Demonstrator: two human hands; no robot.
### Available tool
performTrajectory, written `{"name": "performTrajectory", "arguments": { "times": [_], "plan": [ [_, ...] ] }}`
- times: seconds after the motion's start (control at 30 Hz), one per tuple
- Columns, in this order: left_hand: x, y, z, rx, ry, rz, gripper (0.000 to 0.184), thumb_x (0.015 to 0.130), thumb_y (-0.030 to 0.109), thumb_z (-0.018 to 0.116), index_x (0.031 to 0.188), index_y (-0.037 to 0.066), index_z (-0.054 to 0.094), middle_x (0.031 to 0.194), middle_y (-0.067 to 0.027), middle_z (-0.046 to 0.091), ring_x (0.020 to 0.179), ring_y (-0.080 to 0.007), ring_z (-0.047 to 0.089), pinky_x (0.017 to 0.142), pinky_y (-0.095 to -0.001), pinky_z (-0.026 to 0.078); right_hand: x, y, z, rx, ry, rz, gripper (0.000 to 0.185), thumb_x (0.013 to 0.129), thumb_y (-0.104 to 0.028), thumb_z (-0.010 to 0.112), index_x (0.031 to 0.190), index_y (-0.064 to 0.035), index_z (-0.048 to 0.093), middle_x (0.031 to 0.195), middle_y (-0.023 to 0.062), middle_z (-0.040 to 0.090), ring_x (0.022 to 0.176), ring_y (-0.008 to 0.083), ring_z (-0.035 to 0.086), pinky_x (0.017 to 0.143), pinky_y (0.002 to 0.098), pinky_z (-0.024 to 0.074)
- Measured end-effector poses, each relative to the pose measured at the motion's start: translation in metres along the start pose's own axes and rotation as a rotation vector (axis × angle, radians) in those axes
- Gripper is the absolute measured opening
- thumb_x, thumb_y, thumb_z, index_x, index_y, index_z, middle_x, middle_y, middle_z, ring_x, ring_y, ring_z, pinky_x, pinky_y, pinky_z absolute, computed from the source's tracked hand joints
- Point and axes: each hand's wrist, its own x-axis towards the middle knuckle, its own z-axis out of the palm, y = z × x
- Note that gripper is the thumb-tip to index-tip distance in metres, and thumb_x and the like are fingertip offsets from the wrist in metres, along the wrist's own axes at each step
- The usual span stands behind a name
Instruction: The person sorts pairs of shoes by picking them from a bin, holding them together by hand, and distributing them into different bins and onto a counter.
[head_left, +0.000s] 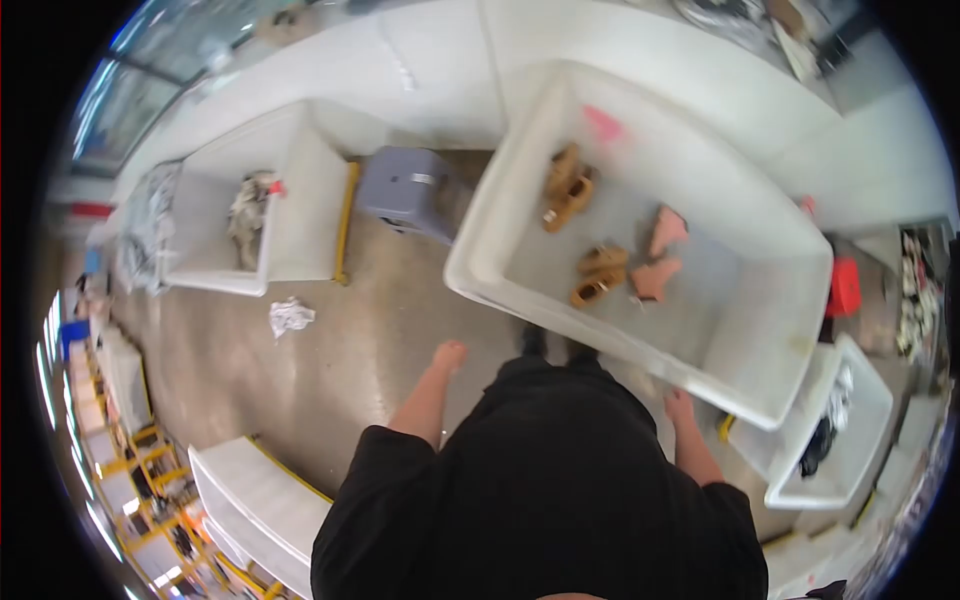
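Note:
My left hand (451, 356) hangs over the floor, apart from everything. It is small and blurred, so its finger pose does not show. Beside the near wall of a large white bin (484, 280) is my right hand (680, 403); its fingers are indistinct, and I cannot tell whether it touches the bin. Nothing visible sticks out of either hand. Inside the bin lie brown shoes, one pair (567, 203) towards the far left and another pair (598, 278) closer to me. Two pink pieces (657, 280) lie to their right.
A grey-purple stool (402, 190) stands left of the bin. Further left, another white bin (300, 225) holds crumpled material (248, 215). A crumpled white piece (291, 316) lies on the floor. At right is a smaller white bin (780, 445); a white cart (255, 490) stands lower left.

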Motion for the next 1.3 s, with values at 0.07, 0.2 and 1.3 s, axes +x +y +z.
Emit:
{"name": "performTrajectory", "arguments": {
  "times": [0.07,0.2,1.3],
  "plan": [
    [-0.006,0.024,-0.011,-0.081,-0.01,-0.031,0.035,0.09,0.032,0.058,0.112,0.01,0.073,0.111,-0.0174,0.074,0.108,-0.0344,0.069,0.095,-0.0435,0.053,-0.003,-0.015,-0.012,-0.012,0.006,0.078,0.047,0.085,-0.031,0.066,0.125,-0.0053,0.068,0.123,0.0217,0.069,0.118,0.0371,0.064,0.102,0.0445,0.0499],
    [-0.017,0.074,-0.03,-0.152,0.278,0.127,0.034,0.091,0.03,0.059,0.115,0.009,0.071,0.111,-0.0184,0.073,0.107,-0.0358,0.069,0.094,-0.0437,0.053,0.019,-0.026,-0.022,0.031,0.117,0.03,0.039,0.085,-0.03,0.065,0.113,-0.0039,0.072,0.112,0.0214,0.072,0.107,0.0372,0.068,0.093,0.0454,0.0533],
    [0.443,0.364,0.267,0.185,0.124,0.357,0.082,0.085,0.033,0.077,0.153,0.006,0.037,0.15,-0.0214,0.046,0.138,-0.0376,0.047,0.112,-0.0449,0.043,0.551,-0.241,0.241,-0.144,-0.099,-0.386,0.053,0.091,-0.028,0.063,0.143,-0.018,0.054,0.154,0.0157,0.039,0.141,0.0364,0.039,0.115,0.0471,0.0378]
  ]
}}
